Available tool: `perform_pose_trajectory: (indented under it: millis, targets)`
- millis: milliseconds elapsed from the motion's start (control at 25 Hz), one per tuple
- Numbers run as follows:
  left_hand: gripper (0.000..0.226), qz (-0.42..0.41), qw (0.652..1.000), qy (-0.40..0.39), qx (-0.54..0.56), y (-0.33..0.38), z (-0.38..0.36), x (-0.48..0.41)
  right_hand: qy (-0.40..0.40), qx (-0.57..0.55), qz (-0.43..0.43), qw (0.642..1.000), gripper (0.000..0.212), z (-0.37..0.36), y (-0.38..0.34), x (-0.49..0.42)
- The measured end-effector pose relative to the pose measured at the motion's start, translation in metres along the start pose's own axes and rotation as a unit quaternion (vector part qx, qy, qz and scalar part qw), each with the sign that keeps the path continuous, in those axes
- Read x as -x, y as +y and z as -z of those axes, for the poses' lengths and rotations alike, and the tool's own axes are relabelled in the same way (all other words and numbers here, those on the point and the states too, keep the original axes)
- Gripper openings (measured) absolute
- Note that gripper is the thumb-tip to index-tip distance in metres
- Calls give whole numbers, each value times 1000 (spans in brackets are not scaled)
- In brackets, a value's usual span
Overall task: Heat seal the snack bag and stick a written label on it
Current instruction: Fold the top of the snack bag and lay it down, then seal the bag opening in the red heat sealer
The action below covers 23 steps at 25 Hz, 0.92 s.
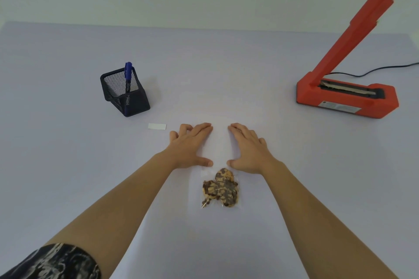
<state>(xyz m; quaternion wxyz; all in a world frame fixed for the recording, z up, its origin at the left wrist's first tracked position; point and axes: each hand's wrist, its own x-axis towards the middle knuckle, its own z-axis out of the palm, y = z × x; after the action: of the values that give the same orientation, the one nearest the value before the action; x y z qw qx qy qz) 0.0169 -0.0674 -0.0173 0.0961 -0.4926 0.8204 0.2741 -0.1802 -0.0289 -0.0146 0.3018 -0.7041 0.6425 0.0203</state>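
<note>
A clear snack bag (220,149) lies flat on the table in front of me, with brown-and-cream cookies (220,188) bunched at its near end. My left hand (189,146) rests flat on the bag's left side, fingers spread. My right hand (248,148) rests flat on its right side. Both palms face down and neither hand grips anything. A small white label (157,126) lies on the table just left of my left hand. The orange heat sealer (347,95) stands at the right with its arm raised.
A black mesh pen holder (125,93) with a blue marker (128,75) in it stands at the left, behind the label. The sealer's black cord (381,69) runs off to the right edge. The table (68,154) is pale lilac, with a wall behind it.
</note>
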Motion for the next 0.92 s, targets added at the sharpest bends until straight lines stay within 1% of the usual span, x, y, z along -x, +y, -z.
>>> perform_pose_trajectory:
  millis: [120,240,320,520,680,760,800,880,920]
  targets:
    - [102,30,1000,8,3,4,3,-3,-10,-24,-35,999,98,0,-2,-3]
    - [103,62,997,9,45,13,4,-2,-4,-54,-61,997,101,-1,-5,-2]
    - [102,77,994,11,76,19,3,-1,5,-93,-74,993,102,-2,-7,-2]
    - [91,89,989,33,112,25,-3,2,25,-193,-108,975,103,-5,-11,-2]
    - [87,95,981,39,163,31,4,6,43,-295,-123,947,94,2,-13,2]
    - [83,87,979,61,172,39,14,7,92,-325,-121,933,89,10,-8,7]
    - [81,80,979,77,170,44,20,5,130,-325,-116,930,86,15,-3,9]
    - [78,59,980,111,152,61,32,-1,243,-309,-104,914,74,26,11,15]
    - [77,41,980,123,152,72,38,-7,312,-298,-100,896,65,33,21,20]
